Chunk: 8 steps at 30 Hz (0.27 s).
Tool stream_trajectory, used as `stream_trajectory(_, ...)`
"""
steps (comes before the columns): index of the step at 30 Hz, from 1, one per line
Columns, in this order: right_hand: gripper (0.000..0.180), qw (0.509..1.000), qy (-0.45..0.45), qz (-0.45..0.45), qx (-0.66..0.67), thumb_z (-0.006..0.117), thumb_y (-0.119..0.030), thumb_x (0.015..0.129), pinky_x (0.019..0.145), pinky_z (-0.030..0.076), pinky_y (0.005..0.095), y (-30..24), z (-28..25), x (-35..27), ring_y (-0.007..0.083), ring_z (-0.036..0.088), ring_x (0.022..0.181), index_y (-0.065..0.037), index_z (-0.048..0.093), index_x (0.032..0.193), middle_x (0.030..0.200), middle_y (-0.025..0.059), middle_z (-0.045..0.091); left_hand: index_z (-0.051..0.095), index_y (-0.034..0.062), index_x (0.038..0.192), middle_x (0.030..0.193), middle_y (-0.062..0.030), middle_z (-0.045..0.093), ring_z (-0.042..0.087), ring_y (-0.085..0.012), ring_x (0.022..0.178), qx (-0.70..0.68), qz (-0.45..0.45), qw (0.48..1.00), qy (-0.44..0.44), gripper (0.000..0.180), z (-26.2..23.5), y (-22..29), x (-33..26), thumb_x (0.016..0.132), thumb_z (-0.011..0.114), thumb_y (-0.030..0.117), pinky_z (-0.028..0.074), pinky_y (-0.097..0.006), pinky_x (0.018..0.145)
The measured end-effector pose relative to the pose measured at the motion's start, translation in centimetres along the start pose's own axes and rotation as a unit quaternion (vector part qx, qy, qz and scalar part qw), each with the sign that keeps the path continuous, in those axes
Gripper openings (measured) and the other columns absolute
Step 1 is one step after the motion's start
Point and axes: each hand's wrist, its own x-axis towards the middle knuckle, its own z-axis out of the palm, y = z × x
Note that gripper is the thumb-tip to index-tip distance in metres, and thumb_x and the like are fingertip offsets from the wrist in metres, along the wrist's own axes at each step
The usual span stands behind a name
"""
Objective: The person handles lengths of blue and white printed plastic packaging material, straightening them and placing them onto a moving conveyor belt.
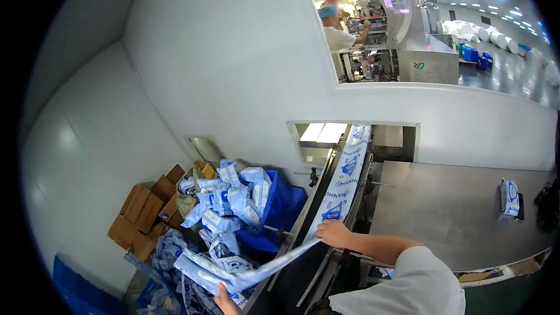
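White-and-blue printed film strip (pixel 344 178); same pattern on piled packets (pixel 230 195) at nine o'clock; blue bin (pixel 280 210); grey steel table (pixel 455 210).

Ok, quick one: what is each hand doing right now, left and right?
Left hand: closed on the lower end of the printed film strip, only partly in view.
Right hand: pressed on the same strip at the conveyor edge; grip cannot be told.

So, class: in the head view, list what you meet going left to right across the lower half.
Cardboard boxes → blue bin → film strip → steel table → single pack.
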Motion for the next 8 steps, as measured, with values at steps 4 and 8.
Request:
stream_trajectory(4, 0.017, 0.998, 0.004, 0.015, 0.057, 0.061, -0.025, 0.07, 0.068, 0.046, 0.0354, -1.1, 1.3, 1.4, 0.0255, 0.056, 0.08, -0.009, 0.06, 0.075, 0.077, 0.0061, 0.056, 0.041, -0.0009, 0.122, 0.112, -0.0127, 0.052, 0.048, -0.0262, 0.106, -0.055, -0.061, 0.996, 0.021, 0.054, 0.4, -0.4, 7.8, 0.085, 0.054, 0.037, 0.034, -0.04, 0.094)
stream_trajectory(8, 0.031, 0.977, -0.031, 0.144, 0.154, 0.054, -0.037, 0.077, 0.064, 0.046, 0.0417, -3.6, 1.3, 3.2, 0.0299, 0.058, 0.077, -0.006, 0.061, 0.075, 0.079, 0.0115, 0.059, 0.04, 0.0037, 0.124, 0.116, -0.0113, 0.049, 0.041, -0.0261, 0.112, -0.218, -0.107, 0.97, 0.02, 0.059, 3.4, -0.7, 10.6, 0.084, 0.051, 0.046, 0.032, -0.042, 0.095)
